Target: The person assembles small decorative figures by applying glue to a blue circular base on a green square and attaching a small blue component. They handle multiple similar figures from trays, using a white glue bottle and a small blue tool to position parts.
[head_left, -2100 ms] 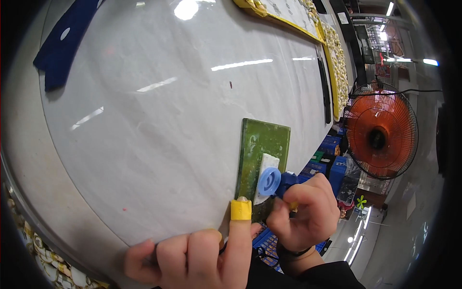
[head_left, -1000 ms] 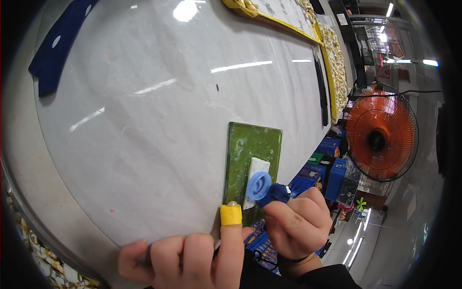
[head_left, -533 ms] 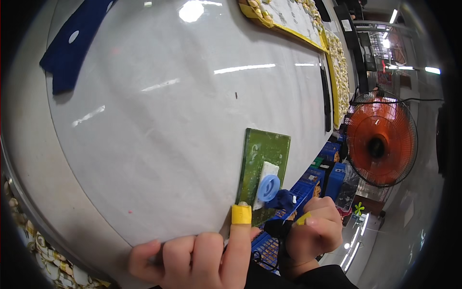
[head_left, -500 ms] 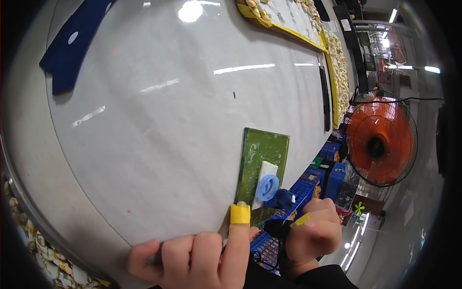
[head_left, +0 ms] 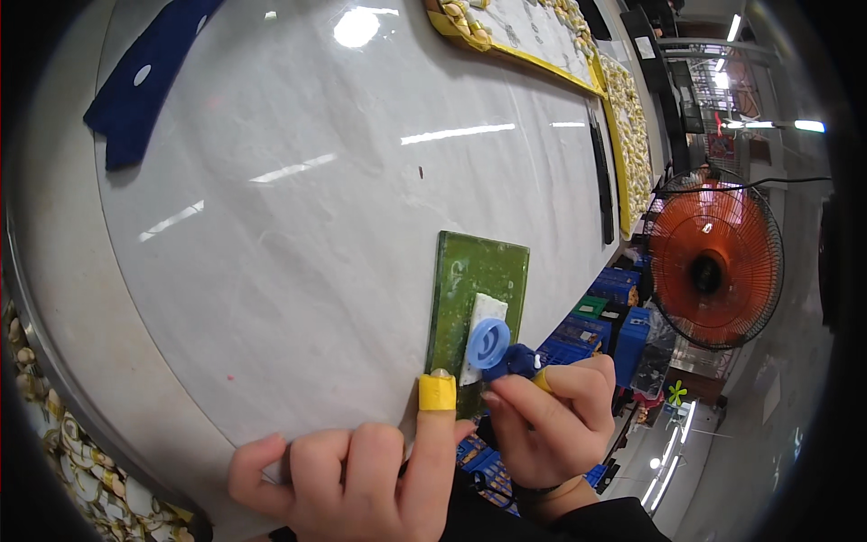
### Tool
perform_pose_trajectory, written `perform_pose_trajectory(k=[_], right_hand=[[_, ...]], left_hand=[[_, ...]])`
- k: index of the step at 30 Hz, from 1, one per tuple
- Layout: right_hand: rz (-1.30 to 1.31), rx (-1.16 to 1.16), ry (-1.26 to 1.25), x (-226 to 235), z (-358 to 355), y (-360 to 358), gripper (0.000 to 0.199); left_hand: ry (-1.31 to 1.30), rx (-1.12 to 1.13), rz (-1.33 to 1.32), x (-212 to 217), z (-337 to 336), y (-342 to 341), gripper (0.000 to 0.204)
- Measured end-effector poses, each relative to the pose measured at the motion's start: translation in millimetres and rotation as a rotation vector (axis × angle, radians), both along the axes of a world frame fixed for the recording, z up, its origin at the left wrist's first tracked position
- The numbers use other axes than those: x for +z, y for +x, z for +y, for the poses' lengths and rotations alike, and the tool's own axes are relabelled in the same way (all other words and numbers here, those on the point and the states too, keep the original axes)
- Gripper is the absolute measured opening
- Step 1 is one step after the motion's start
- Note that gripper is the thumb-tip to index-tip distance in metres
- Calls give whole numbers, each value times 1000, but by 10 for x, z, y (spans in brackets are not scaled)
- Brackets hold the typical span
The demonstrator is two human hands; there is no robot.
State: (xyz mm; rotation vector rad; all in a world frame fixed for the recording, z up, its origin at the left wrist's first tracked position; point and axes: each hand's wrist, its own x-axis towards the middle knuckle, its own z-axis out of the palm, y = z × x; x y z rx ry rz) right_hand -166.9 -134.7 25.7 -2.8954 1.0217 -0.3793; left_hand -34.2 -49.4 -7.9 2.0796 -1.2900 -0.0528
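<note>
A green glass slab [head_left: 479, 257] lies near the table's front edge. My left hand [head_left: 361, 479] holds its near left corner, the taped index finger on top and the thumb tip low beside it. The other fingers are bent over the table. On the slab sit a white strip [head_left: 489, 304] and a light blue ring-shaped piece [head_left: 489, 343]. A soft-looking dark blue lump [head_left: 517, 359] with a white spot is beside the ring. My right hand [head_left: 551, 425] is closed, its fingertips pinching at the lump's near side; what exactly they grip is partly hidden.
A flat dark blue piece [head_left: 135, 108] with white spots lies far left. Yellow-edged trays [head_left: 515, 56] of small pale pieces stand at the back. A black bar [head_left: 601, 185] lies near the right edge. Beyond are blue crates [head_left: 578, 334] and an orange fan [head_left: 713, 262].
My right hand has moved up and left, its fingertips now at the dark blue lump. The slab, the pieces on it and my left hand appear slightly farther left and up.
</note>
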Motion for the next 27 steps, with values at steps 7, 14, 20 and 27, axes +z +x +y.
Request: perform_pose_trajectory(k=[7,14,20,27], right_hand=[[-12,44,86,-37,32,63,56],[-295,-25,111,-85,20,-146,45],[-147,-89,4,-30,85,-131,44],[41,-144,-66,-33,38,-34,44]], left_hand=[[20,17,6,21,-2,12,20],[-251,40,-192,-314,-31,17,22],[-136,33,-105,-208,11,-7,25],[5,29,3,-10,11,12,25]])
